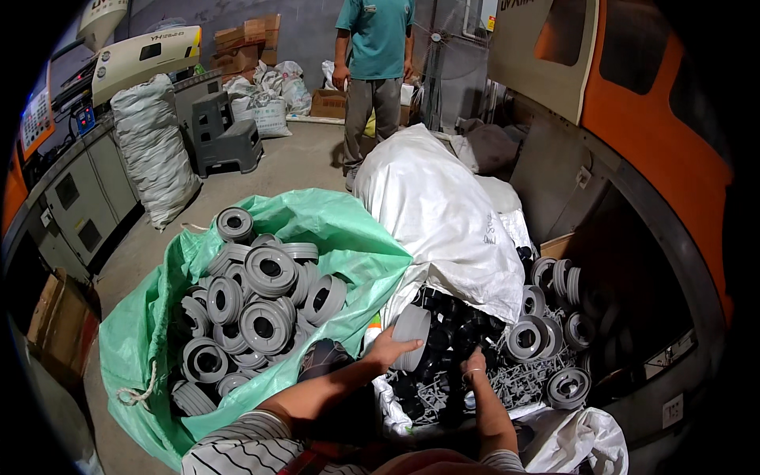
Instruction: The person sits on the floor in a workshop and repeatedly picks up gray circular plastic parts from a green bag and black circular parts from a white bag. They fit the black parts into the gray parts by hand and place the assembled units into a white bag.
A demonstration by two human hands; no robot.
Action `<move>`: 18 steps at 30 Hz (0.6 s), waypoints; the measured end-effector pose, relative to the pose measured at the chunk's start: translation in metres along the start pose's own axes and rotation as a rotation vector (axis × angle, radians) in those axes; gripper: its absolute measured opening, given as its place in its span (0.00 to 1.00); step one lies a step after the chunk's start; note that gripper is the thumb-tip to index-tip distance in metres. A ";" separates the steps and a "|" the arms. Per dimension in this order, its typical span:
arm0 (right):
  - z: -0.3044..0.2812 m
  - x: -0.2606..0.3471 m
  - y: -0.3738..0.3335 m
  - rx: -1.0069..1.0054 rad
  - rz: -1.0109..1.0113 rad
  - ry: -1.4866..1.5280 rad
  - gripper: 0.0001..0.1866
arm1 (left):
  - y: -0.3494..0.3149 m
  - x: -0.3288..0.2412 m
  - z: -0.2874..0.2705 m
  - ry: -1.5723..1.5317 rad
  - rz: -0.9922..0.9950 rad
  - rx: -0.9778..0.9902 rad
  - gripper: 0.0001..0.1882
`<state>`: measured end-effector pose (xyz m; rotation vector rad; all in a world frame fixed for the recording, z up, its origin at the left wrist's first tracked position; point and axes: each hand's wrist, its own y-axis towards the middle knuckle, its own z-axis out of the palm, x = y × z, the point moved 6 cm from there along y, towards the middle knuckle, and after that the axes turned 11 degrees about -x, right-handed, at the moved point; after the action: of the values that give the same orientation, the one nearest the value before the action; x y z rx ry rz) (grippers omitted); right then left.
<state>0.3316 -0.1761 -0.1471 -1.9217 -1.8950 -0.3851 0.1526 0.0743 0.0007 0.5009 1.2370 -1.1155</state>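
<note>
The held ring (411, 339) is grey, like the piled rings (248, 321); small parts (442, 332) black; one sack (340, 218) mint green, another sack (431, 210) white; sleeves (245, 443) dark-and-white striped.

From the person's head, the wide fisheye view looks down and forward, close above the black parts' pile (449, 317).

White sacking (387, 405): black parts (450, 317), thin grey pieces (518, 381). Grey floor (305, 162): green sack (336, 218), step stool (226, 141), tall white bundle (155, 150).
</note>
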 end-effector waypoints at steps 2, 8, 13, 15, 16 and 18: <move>-0.005 0.002 -0.003 0.047 -0.067 -0.106 0.23 | 0.005 0.006 0.004 -0.025 -0.004 0.046 0.27; -0.107 0.109 -0.081 -0.470 -0.525 0.308 0.23 | 0.010 0.028 -0.001 -0.050 -0.048 -0.018 0.24; -0.106 0.151 -0.127 -0.125 -0.651 0.616 0.17 | -0.018 0.005 0.019 -0.187 -0.199 0.203 0.16; -0.100 0.151 -0.126 0.093 -0.587 0.651 0.20 | -0.022 0.001 0.020 -0.118 -0.148 0.250 0.17; -0.106 0.154 -0.127 0.078 -0.547 0.667 0.24 | -0.024 -0.002 0.020 -0.084 -0.117 0.270 0.17; -0.119 0.157 -0.130 0.051 -0.460 0.698 0.32 | -0.019 0.007 0.025 -0.203 -0.158 0.306 0.18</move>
<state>0.2183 -0.0956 0.0441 -1.0756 -1.7892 -0.9825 0.1480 0.0434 0.0065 0.5103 0.9452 -1.4646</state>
